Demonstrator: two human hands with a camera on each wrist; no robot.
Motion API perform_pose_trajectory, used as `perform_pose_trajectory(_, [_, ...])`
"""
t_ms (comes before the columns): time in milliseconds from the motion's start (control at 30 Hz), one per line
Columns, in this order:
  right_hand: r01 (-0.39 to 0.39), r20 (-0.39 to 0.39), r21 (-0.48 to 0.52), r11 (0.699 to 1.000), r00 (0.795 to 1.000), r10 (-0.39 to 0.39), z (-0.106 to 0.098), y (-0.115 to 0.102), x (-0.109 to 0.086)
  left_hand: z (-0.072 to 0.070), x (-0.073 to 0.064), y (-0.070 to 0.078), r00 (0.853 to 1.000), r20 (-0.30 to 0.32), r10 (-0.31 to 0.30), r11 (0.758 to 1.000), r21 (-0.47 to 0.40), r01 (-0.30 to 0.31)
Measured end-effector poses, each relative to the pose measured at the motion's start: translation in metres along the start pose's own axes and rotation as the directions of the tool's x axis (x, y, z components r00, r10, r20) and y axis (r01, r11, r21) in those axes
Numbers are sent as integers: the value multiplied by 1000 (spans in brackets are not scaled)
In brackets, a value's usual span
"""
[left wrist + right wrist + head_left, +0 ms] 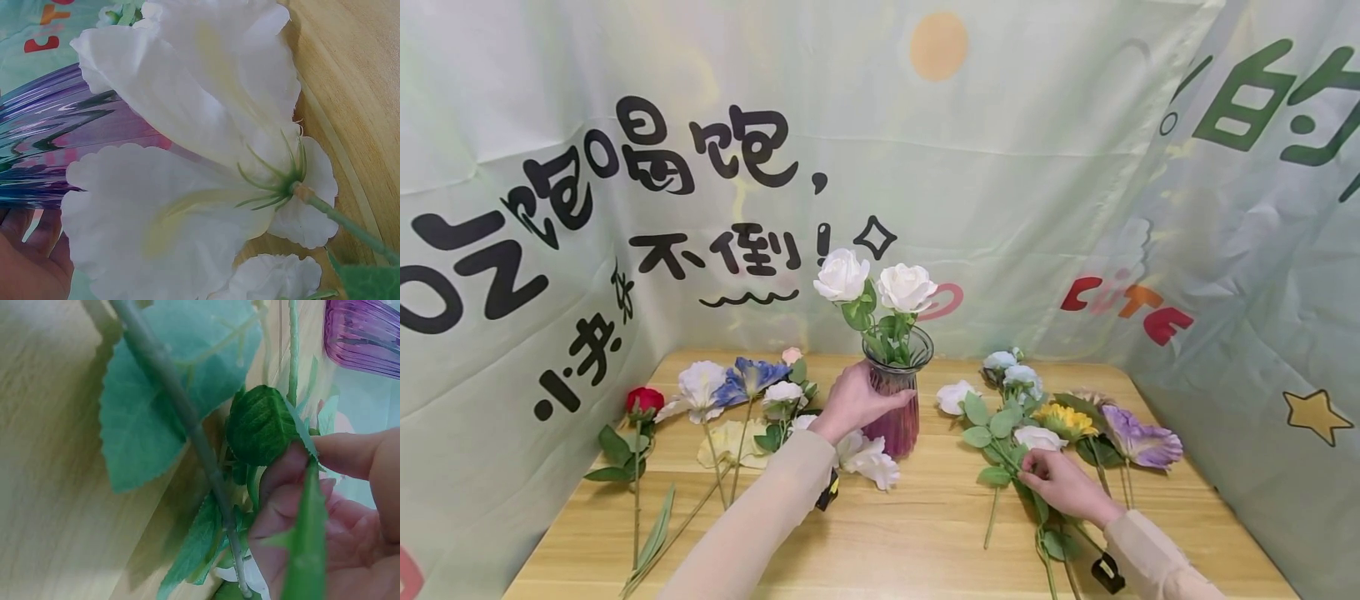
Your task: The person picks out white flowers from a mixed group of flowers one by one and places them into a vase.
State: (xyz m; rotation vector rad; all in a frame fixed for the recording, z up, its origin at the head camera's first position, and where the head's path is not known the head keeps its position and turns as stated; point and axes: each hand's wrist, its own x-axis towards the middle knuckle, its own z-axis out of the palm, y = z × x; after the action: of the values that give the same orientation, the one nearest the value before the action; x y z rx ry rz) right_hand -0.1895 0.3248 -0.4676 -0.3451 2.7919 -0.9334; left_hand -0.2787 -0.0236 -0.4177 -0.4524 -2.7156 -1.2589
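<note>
My left hand (857,402) grips a ribbed glass vase (891,417), grey at the rim and purple-pink below, standing on the table. Two white roses (906,288) rise from its mouth with green leaves. A large white flower (187,94) lies by the vase and covers much of it in the left wrist view. On the right, my right hand (1067,485) pinches a green thorny stem (306,550) by a leaf (262,425), between thumb and fingers. White roses (1040,438) lie close around this hand; which bloom the stem bears I cannot tell.
Left on the wooden table (880,550) lie a red rose (644,402), a blue flower (750,379) and white flowers (702,387). Light-blue flowers (1022,381), a yellow sunflower (1066,421) and a purple flower (1142,437) lie right. Printed cloth (1015,208) hangs behind.
</note>
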Motion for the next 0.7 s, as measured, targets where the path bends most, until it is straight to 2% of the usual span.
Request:
perform_pose_trajectory(167, [25, -29, -9, 1000, 999, -25, 0, -3, -1, 1, 0, 0, 1000, -4, 0, 1000, 2, 0])
perform_pose_trajectory(433, [-17, -94, 14, 1000, 995, 18, 0, -9, 1, 2, 1, -1, 1000, -14, 13, 1000, 18, -12])
perform_pose_trajectory(700, [5, -173, 101, 995, 985, 13, -6, -23, 1, 2, 1, -2, 1000, -13, 11, 1000, 17, -11])
